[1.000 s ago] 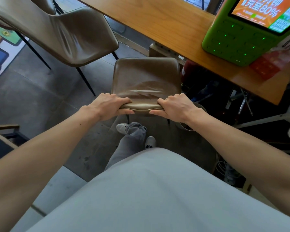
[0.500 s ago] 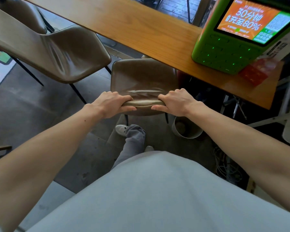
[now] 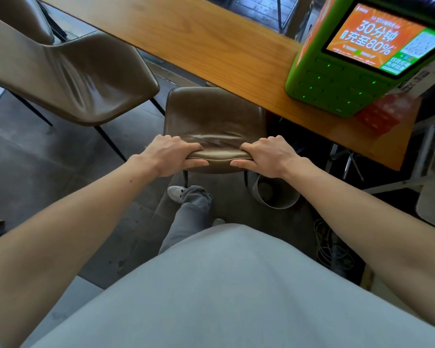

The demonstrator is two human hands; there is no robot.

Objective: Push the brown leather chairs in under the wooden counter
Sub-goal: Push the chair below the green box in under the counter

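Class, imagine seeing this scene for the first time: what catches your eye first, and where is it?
Likely the bright green kiosk with its orange screen, upper right on the wooden counter. Then, at centre, the left hand and right hand gripping the top of a brown leather chair whose seat reaches under the counter edge.

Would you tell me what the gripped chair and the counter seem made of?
The gripped chair: apparently brown leather or imitation, glossy, creased near the backrest top. The counter: wood or veneer, orange-brown with visible grain, smooth satin finish.
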